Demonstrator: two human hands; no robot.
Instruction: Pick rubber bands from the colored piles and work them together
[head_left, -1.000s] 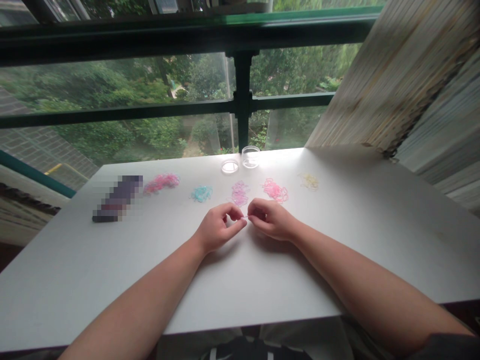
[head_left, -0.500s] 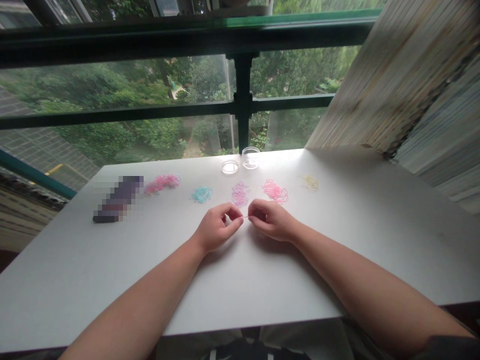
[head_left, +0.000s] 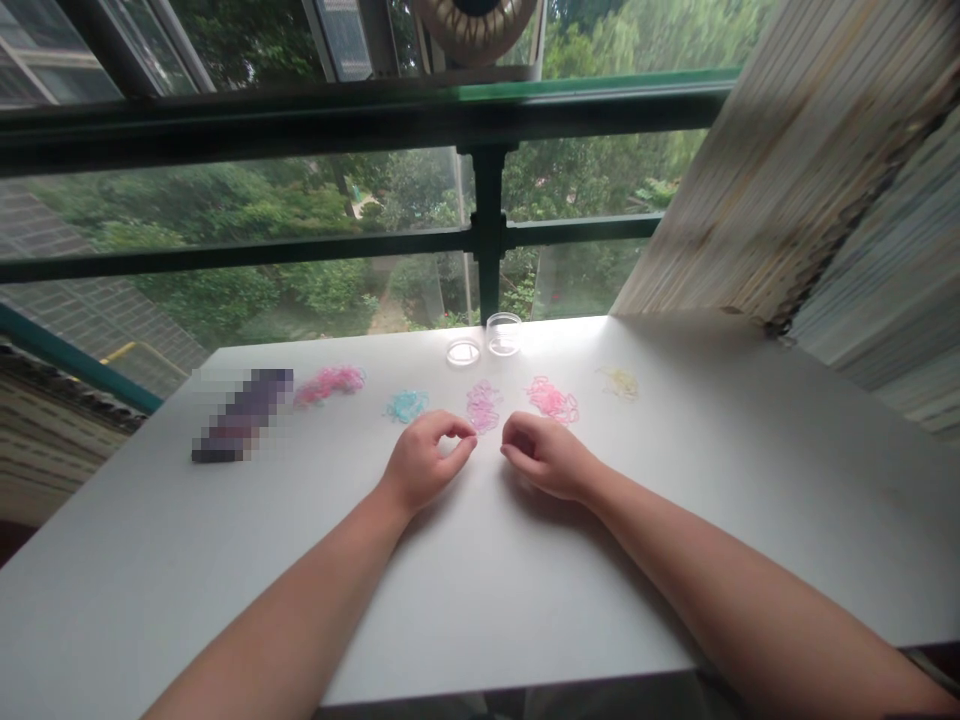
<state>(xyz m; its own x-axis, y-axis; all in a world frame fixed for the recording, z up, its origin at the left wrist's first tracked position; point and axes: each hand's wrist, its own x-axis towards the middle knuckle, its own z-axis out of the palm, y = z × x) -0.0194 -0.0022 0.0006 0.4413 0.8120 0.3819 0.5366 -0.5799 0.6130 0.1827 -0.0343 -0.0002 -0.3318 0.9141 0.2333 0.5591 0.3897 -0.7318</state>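
My left hand [head_left: 427, 460] hovers over the white table [head_left: 465, 590], thumb and forefinger pinched together at the tips. Facing it across a small gap, my right hand [head_left: 551, 455] has its fingers curled in against the thumb. Whatever either pinch holds is too small or hidden to make out. Just beyond the fingertips lies a pile of lilac rubber bands [head_left: 484, 405]. Pink rubber bands [head_left: 553, 398] are heaped beyond my right hand, and turquoise rubber bands [head_left: 407, 405] beyond my left.
Yellow rubber bands [head_left: 621, 382] lie to the right, mixed pink ones [head_left: 330, 385] to the left. A clear round container [head_left: 504, 335] and its clear lid [head_left: 463, 352] stand at the back edge, by the window. A pixelated dark object [head_left: 244, 415] lies far left.
Earlier a thin pale strand stretched between my fingertips; it no longer shows. My hands have moved slightly apart. The whole view has shifted, with the table lower in the picture.
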